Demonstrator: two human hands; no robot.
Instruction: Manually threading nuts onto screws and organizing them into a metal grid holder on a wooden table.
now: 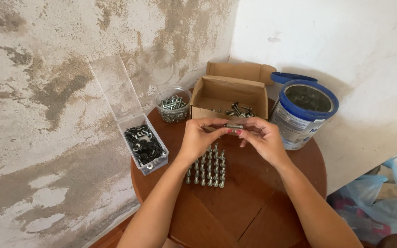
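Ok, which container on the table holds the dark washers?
The clear rectangular plastic box at the table's left edge, lid propped open; the round cup, cardboard box and tin don't.

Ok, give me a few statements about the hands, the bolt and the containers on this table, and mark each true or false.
1. Both hands, left hand and right hand, hold one bolt. True.
2. The cardboard box is closed. False: its flap is open, bolts inside.
3. Bolts stand in rows on the round wooden table. True.
4. The clear plastic box holds bolts. False: dark washers.
5. The blue-rimmed can is left of the cardboard box. False: right.
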